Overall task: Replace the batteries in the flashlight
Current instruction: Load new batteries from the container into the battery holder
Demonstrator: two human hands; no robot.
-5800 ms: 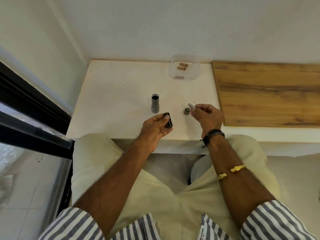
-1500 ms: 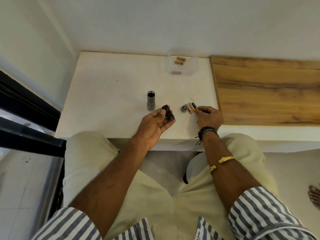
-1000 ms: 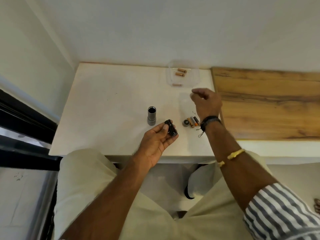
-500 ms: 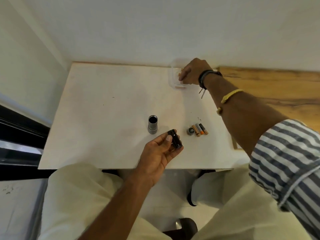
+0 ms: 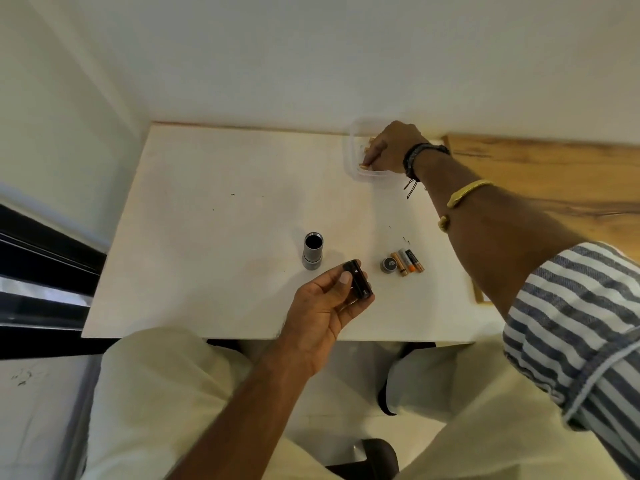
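The grey flashlight body (image 5: 312, 251) stands upright on the white table (image 5: 214, 216), its open end up. My left hand (image 5: 323, 306) holds a black battery holder (image 5: 358, 279) just above the table's front part. To its right lie the round end cap (image 5: 388, 264) and three used batteries (image 5: 408, 261) side by side. My right hand (image 5: 391, 147) reaches into a clear plastic container (image 5: 350, 157) at the table's back, fingertips closed on a copper-coloured battery (image 5: 364, 164). The rest of the container's contents are hidden by the hand.
A wooden board (image 5: 554, 174) lies to the right of the container, under my right arm. A white wall runs behind the table. A dark window frame (image 5: 41, 271) is at the left. My knees are below the table's front edge.
My right hand let go of the used batteries by the end cap, travelled to the back and entered the clear container. My left hand kept the black holder nearly still.
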